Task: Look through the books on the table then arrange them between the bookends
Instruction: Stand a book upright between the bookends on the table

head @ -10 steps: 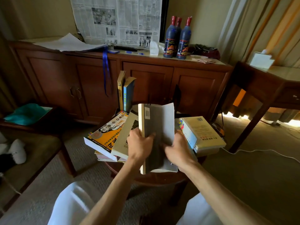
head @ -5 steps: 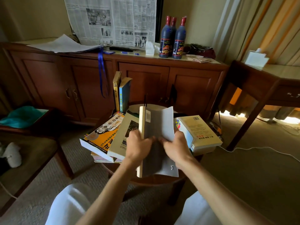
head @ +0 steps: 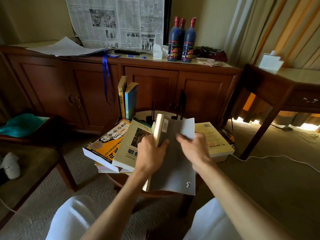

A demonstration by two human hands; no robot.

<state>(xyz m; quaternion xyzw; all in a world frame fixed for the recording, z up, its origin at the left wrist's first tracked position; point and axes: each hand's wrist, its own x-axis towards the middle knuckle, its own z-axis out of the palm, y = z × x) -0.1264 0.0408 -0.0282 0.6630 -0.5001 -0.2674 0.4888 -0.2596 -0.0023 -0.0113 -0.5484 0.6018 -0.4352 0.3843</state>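
I see the round table [head: 121,179] carrying slanted stacks of books, an orange one [head: 107,144] left, a cream one [head: 214,141] right, two [head: 128,99] upright at the back. Above its near edge the grey book [head: 174,170] is held open: my left hand [head: 152,153] has its grip curled round the page block, my right hand [head: 194,149] pinches the cover.

The cream paperback book [head: 128,149] lying on the pile carries the upside-down word "BUSINESS" near its lower edge. Print on the dark red-capped bottles [head: 188,47], the wall newspaper [head: 119,21] and the other covers is too small to read.
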